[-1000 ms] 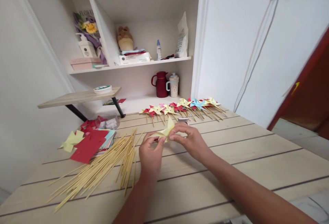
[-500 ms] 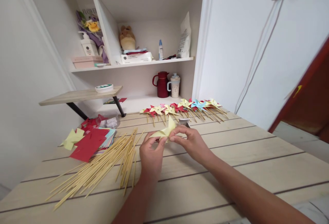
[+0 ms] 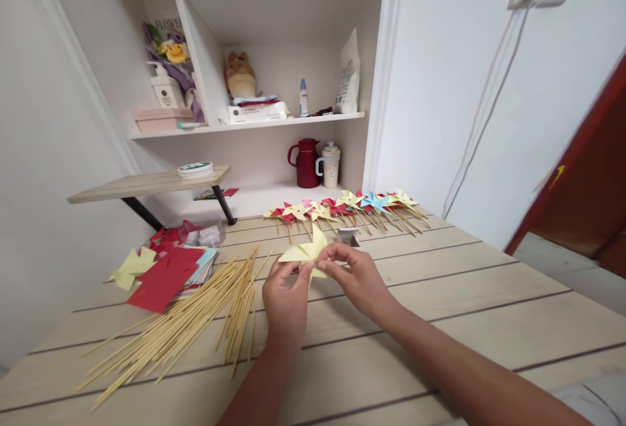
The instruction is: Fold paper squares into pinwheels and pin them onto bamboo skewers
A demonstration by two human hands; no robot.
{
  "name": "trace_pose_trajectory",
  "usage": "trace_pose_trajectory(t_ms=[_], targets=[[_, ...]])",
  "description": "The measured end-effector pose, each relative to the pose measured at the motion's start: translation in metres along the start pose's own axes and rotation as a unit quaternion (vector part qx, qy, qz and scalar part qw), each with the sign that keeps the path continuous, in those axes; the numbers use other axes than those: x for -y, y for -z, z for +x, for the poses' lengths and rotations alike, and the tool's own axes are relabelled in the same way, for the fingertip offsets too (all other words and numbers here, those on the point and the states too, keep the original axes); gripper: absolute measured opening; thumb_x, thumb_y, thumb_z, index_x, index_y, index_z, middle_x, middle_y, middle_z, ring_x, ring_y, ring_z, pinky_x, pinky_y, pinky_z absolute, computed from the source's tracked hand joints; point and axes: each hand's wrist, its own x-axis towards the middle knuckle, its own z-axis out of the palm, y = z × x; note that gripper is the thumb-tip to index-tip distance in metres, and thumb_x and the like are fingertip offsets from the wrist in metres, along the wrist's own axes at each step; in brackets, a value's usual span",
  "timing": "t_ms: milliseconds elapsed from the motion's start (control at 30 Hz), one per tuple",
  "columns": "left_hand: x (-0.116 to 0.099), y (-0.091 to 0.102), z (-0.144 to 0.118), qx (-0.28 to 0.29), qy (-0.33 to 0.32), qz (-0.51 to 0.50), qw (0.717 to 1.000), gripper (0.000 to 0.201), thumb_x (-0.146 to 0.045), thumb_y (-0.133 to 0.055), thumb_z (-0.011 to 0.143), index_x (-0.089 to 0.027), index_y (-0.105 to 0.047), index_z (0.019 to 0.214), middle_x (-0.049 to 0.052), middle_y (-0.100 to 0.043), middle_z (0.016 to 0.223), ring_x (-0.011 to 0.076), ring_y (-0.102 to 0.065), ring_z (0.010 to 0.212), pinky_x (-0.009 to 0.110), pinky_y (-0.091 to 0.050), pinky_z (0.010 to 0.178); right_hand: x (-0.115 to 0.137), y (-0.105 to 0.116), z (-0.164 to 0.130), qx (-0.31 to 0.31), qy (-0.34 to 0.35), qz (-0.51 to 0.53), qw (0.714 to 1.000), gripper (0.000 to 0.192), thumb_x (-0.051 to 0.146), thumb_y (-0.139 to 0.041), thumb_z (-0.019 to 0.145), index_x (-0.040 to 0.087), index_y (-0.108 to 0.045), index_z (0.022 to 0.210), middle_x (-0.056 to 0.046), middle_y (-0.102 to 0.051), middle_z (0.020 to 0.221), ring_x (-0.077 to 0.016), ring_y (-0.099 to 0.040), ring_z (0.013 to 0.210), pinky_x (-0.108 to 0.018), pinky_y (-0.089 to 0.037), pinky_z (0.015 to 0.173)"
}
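Note:
A pale yellow paper pinwheel (image 3: 304,252) is held above the middle of the table, its folded blades pointing up and to the left. My left hand (image 3: 286,289) pinches it from the left between thumb and fingers. From the right, the thumb and fingertips of my right hand (image 3: 349,274) close on it near its centre. Whether a pin or anything else small sits between the fingertips is hidden. Just behind my right hand stands a small open box (image 3: 348,237). Loose bamboo sticks (image 3: 195,325) lie in a fanned pile left of my left hand.
Finished pinwheels on sticks (image 3: 349,204) line the table's back edge. At the left lie red paper sheets (image 3: 165,279), another yellow pinwheel (image 3: 132,267) and a clear plastic container (image 3: 208,233). Behind are a raised wooden shelf (image 3: 147,184), a red jug (image 3: 307,164) and a cup (image 3: 331,166).
The pinwheel has turned slightly in my fingers, and its blades show more openly. My right hand has shifted a little, uncovering more of the small box. The whole view has moved slightly.

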Motion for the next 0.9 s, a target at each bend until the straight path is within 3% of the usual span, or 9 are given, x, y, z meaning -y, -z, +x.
trace_pose_trajectory(t_ms=[233,333,500,633,800,900], targets=[[0.000,-0.006,-0.004,-0.024,0.013,-0.014,1.000,0.008,-0.027,-0.073,0.074,-0.020,-0.076,0.071,0.004,-0.069,0.076,0.0186,-0.065,0.074,0.029,-0.053,0.074,0.000,-0.008,-0.003,-0.054,0.029,-0.024,0.998,0.009,0.027,-0.066,0.085,0.022,-0.061,0.079,0.000,-0.066,0.079,-0.0179,-0.062,0.079,-0.031,-0.048,0.075],[-0.001,-0.006,-0.005,-0.034,0.016,-0.020,0.999,0.009,-0.028,-0.073,0.074,-0.020,-0.076,0.071,0.004,-0.069,0.077,0.0189,-0.065,0.075,0.029,-0.053,0.075,-0.002,-0.010,-0.005,-0.071,0.022,-0.011,0.997,0.012,0.029,-0.068,0.084,0.023,-0.060,0.091,-0.001,-0.066,0.084,-0.0182,-0.063,0.079,-0.030,-0.048,0.071],[0.000,-0.006,-0.007,-0.046,0.029,-0.022,0.998,0.010,-0.029,-0.073,0.074,-0.020,-0.077,0.073,0.004,-0.070,0.079,0.0196,-0.065,0.077,0.031,-0.053,0.077,-0.002,-0.011,-0.005,-0.071,-0.013,0.026,0.997,0.057,0.028,-0.068,0.084,0.025,-0.045,0.136,0.003,-0.067,0.074,-0.0205,-0.065,0.080,-0.035,-0.049,0.079],[0.001,-0.006,-0.007,-0.054,0.030,-0.022,0.998,0.011,-0.031,-0.074,0.074,-0.020,-0.078,0.074,0.004,-0.071,0.079,0.0202,-0.066,0.078,0.032,-0.054,0.078,-0.005,-0.012,-0.003,-0.067,-0.055,0.075,0.993,0.076,0.030,-0.071,0.082,0.023,-0.036,0.149,0.002,-0.069,0.077,-0.0208,-0.065,0.081,-0.039,-0.049,0.088],[0.001,-0.006,-0.007,-0.054,0.017,-0.019,0.998,0.010,-0.030,-0.074,0.074,-0.021,-0.078,0.074,0.004,-0.071,0.077,0.0206,-0.066,0.076,0.034,-0.054,0.078,-0.008,-0.013,0.000,-0.043,-0.064,0.098,0.992,0.045,0.033,-0.073,0.080,0.021,-0.066,0.123,-0.003,-0.071,0.087,-0.0220,-0.065,0.088,-0.037,-0.051,0.084],[0.001,-0.005,-0.007,-0.052,0.008,-0.022,0.998,0.009,-0.029,-0.074,0.075,-0.021,-0.078,0.074,0.004,-0.071,0.078,0.0207,-0.067,0.077,0.034,-0.055,0.077,-0.006,-0.012,0.000,-0.026,-0.058,0.103,0.993,0.028,0.032,-0.072,0.080,0.021,-0.073,0.106,-0.004,-0.074,0.093,-0.0226,-0.066,0.090,-0.036,-0.052,0.083]])
